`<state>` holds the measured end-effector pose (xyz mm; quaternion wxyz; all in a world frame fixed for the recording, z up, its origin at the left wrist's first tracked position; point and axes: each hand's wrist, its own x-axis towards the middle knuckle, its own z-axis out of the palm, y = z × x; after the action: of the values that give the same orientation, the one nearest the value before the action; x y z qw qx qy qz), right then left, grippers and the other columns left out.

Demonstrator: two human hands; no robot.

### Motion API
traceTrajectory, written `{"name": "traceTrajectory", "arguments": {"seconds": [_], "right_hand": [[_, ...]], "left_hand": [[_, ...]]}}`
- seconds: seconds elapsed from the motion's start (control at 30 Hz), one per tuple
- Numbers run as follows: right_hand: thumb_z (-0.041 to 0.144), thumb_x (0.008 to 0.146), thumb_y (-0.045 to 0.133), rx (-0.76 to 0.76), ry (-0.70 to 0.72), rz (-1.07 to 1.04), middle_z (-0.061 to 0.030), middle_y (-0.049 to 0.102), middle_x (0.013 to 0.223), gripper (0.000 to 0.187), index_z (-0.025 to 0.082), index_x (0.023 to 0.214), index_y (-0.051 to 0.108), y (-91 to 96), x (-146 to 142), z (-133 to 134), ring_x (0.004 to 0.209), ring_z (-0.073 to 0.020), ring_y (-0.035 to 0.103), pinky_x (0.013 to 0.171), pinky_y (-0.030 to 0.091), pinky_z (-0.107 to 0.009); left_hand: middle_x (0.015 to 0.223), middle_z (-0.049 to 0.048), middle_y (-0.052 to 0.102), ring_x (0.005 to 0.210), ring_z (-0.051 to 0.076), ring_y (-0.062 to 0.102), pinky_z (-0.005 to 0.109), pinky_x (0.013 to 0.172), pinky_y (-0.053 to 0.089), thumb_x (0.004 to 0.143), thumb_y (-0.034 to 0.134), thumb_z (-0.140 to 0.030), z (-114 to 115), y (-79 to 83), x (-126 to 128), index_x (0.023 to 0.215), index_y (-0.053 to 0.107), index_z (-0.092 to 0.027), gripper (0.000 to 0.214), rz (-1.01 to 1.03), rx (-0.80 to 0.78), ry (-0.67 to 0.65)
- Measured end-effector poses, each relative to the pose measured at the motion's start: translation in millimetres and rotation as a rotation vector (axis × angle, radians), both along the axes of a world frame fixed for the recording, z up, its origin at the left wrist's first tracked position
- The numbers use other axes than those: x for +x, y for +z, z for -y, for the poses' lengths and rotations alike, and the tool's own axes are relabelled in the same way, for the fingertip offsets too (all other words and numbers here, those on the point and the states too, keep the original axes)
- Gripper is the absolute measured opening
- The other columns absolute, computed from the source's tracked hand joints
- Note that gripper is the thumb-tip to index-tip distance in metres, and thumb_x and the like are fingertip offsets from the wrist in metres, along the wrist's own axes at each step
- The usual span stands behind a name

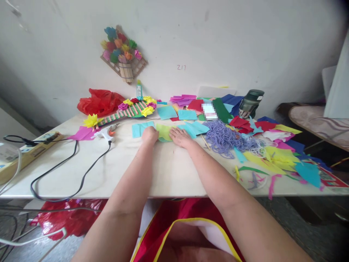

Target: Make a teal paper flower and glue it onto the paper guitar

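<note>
A yellow-green piece of crepe paper lies on the table between my hands, with a bluish edge showing beneath it. My left hand is curled closed at the paper's left edge, gripping it there. Over its right edge, my right hand lies flat with the fingers stretched out. A light-blue paper piece sits just left of my left hand. More light-blue paper extends past my right hand, close to a tangled heap of purple yarn and a thin wooden stick.
A glue gun with a black cord lies left, near a power strip. Behind are a paper-flower-trimmed green craft, a red plastic bag and a small bottle. A dark bottle and yellow paper scraps are right.
</note>
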<state>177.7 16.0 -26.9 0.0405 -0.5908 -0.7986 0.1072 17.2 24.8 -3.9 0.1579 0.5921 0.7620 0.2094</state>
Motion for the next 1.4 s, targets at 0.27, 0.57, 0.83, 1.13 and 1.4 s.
{"name": "traceTrajectory", "arguments": {"seconds": [0.27,0.57,0.83,1.13,1.4], "right_hand": [[0.038,0.094,0.021,-0.011,-0.059,0.030,0.0035,0.008,0.156,0.057,0.023,0.149,0.015,2.2,32.2,-5.4,0.144,-0.0178,0.005,0.116,0.005,-0.045],[0.027,0.094,0.027,0.205,0.018,-0.025,-0.0047,0.024,0.154,0.054,0.013,0.146,0.029,-0.6,30.1,-11.6,0.141,-0.0167,0.020,0.116,0.016,-0.035],[0.034,0.095,0.028,0.215,0.170,-0.035,-0.0025,0.029,0.152,0.050,0.019,0.143,0.036,-4.0,-5.9,-0.3,0.141,-0.0172,0.021,0.116,0.012,-0.038],[0.047,0.095,0.023,0.073,0.162,-0.005,-0.0020,0.020,0.155,0.058,0.020,0.146,0.030,-1.3,-12.8,8.0,0.143,-0.0189,0.013,0.116,0.010,-0.040],[0.050,0.094,0.023,0.081,0.173,-0.008,-0.0007,0.019,0.155,0.060,0.024,0.148,0.023,-5.6,-11.9,5.3,0.143,-0.0205,0.012,0.116,0.009,-0.040]], "left_hand": [[0.101,0.0109,0.069,0.101,0.026,0.061,0.033,0.078,0.048,0.078,0.051,-0.024,0.3,-2.0,0.1,0.094,0.067,-0.019,0.023,-0.099,0.022,-0.026],[0.094,0.0099,0.069,0.099,0.024,0.062,0.031,0.079,0.048,0.079,0.051,-0.026,0.3,-2.8,-1.5,0.092,0.067,-0.020,0.021,-0.072,0.023,-0.047],[0.094,0.0093,0.070,0.095,0.023,0.063,0.031,0.079,0.048,0.080,0.053,-0.029,0.1,-3.8,-2.8,0.093,0.067,-0.020,0.022,-0.054,0.026,-0.052],[0.095,0.0085,0.070,0.095,0.022,0.062,0.027,0.077,0.047,0.077,0.053,-0.029,-1.2,-4.3,-8.3,0.090,0.068,-0.019,0.022,-0.038,0.060,-0.066],[0.099,0.0085,0.069,0.097,0.022,0.062,0.027,0.077,0.047,0.077,0.053,-0.028,1.9,-0.8,-6.7,0.090,0.067,-0.020,0.020,-0.053,0.047,-0.070]]}}
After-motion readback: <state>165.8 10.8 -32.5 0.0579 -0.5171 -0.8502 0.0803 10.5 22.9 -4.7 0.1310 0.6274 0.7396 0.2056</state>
